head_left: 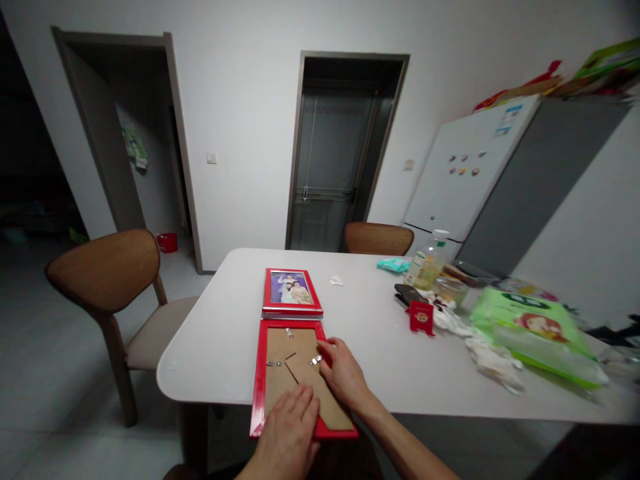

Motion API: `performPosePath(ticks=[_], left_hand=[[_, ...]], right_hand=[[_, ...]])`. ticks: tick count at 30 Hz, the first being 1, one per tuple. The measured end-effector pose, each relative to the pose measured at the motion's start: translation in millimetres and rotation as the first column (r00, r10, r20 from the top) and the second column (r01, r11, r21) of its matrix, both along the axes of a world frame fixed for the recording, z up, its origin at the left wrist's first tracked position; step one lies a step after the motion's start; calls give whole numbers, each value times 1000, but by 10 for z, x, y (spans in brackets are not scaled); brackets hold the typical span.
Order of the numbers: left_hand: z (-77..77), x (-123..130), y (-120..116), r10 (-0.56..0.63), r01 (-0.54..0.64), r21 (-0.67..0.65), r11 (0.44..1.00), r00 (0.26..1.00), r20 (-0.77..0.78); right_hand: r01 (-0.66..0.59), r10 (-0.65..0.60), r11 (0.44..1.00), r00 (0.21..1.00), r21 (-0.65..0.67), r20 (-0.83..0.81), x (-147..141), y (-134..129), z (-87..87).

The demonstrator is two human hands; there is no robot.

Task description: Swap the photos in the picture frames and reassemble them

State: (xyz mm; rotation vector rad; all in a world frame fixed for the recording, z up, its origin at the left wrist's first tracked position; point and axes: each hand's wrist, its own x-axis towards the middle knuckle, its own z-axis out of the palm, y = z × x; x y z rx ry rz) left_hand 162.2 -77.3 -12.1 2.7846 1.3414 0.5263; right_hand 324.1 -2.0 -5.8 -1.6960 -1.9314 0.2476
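A red picture frame (259, 387) lies face down, its near end reaching past the table's front edge. Its brown backing board (285, 347) shows small metal clips and a dark bent support line. My left hand (293, 423) grips the near end, fingers laid over the backing and the thumb at the lower edge. At the right side, my right hand (344, 373) has its bent fingers on the frame's edge beside a metal clip (316, 360). Touching the far end is another red frame (293, 311), face up, with a photo (290, 290) of people in it.
A white table (220, 320) holds a scrap of paper (337, 281), a bottle (427, 260), a dark phone (409, 295), a small red item (421, 318), crumpled tissues (493, 360) and a green wipes pack (535, 327) at right. Wooden chairs stand left (110, 273) and behind (379, 238).
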Motion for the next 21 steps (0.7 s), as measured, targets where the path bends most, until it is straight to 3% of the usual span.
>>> performPosePath(ticks=[2, 5, 9, 12, 15, 18, 21], left_hand=[[86, -184, -21, 87, -86, -74, 994, 996, 7], [193, -384, -38, 111, -111, -145, 983, 994, -2], [220, -425, -42, 95, -88, -188, 978, 995, 28], [192, -404, -24, 99, -81, -207, 975, 992, 77], [159, -404, 36, 107, -76, -221, 972, 986, 131], [121, -411, 127, 110, -71, -236, 969, 981, 157], [82, -411, 198, 117, -67, -252, 965, 975, 189]], right_hand=[[-24, 24, 1000, 1000, -14, 17, -6, 4, -1], [-26, 27, 999, 999, -33, 43, -12, 28, -5], [-25, 28, 999, 997, -42, 71, -17, 41, 15], [-52, 50, 998, 996, 23, 71, -38, -17, 63], [-212, 210, 976, 977, 57, 44, -96, -124, 108], [-447, 448, 894, 894, -41, 9, -174, -208, 131], [-502, 504, 861, 864, -82, -1, -235, -216, 141]])
